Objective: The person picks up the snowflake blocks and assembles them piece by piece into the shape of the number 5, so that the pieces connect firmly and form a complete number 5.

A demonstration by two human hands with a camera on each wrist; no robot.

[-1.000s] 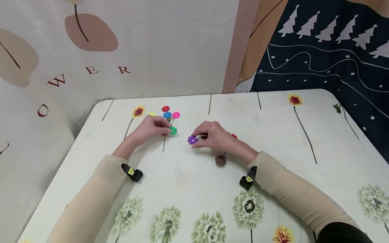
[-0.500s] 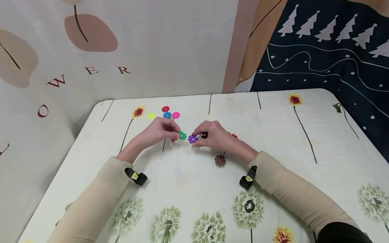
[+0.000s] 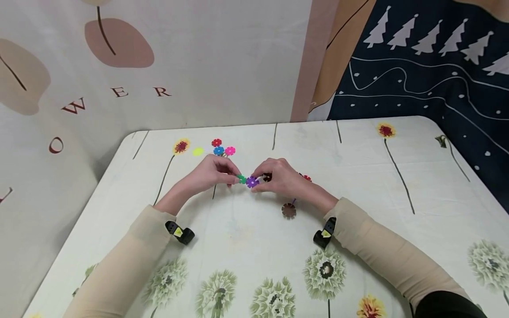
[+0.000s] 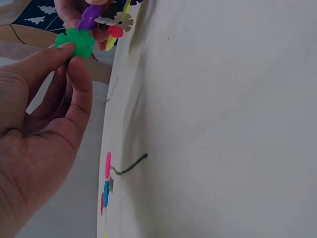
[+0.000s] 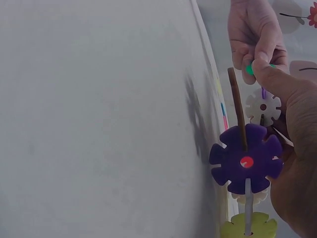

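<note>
Bright, even head view; dimmer, greyer wrist views with soft-edged shadows (image 5: 195, 114).

the right hand (image 3: 280, 179) hides some joined pieces (image 3: 252, 182). the right wrist view's bottom edge cuts off a yellow piece (image 5: 261, 227).

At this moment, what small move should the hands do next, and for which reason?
Perhaps the left hand should gently push the green disc into the purple disc, notch to notch: their notched rims lie close together, the left hand pinches green and the right hand holds purple. Whether they already interlock, I cannot tell.
</note>
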